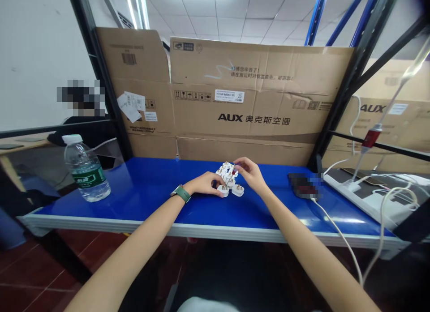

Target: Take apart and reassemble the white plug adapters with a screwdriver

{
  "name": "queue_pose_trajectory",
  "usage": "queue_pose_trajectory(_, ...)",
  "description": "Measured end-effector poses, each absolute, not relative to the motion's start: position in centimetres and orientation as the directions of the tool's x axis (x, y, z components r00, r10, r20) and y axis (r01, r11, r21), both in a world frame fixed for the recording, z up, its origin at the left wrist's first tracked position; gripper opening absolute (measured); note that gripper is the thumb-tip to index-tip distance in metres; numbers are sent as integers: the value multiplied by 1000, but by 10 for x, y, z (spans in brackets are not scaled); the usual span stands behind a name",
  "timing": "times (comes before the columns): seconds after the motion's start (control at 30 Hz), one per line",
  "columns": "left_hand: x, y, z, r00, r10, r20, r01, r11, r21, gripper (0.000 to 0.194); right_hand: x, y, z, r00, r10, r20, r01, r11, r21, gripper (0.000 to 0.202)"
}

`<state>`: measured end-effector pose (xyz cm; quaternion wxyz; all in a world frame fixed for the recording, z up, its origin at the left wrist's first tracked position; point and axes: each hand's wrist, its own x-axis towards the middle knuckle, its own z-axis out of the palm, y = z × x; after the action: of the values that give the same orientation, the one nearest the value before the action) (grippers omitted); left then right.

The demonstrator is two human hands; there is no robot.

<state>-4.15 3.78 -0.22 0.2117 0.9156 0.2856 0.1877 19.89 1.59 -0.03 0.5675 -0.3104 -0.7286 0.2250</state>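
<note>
In the middle of the blue tabletop lies a tight cluster of several small white plug-like pieces point(230, 180) with brass-coloured pins pointing up. My left hand point(205, 183), a green-strapped watch on its wrist, reaches in from the left. Its thumb and fingers are closed on the front-left white plug-like piece point(222, 190). From the right comes my right hand point(250, 172), fingertips pinched together at the cluster's back right edge. A tiny red spot shows by those fingertips; what they hold is too small to tell. Another white plug-like piece point(238, 191) lies at the front right.
A water bottle point(86, 171) stands at the table's left. On the right lie a dark phone-like device point(304, 186) with a white cable and a white power strip point(356, 198) with tangled cords. A cardboard sheet point(255, 97) walls off the back. A person point(83, 128) sits beyond, left.
</note>
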Motion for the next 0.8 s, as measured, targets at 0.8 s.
queue_pose_trajectory(0.8, -41, 32, 3, 771, 616, 161, 458, -712, 533, 52, 199, 12, 1, -186, 719, 670, 232, 694, -681, 29)
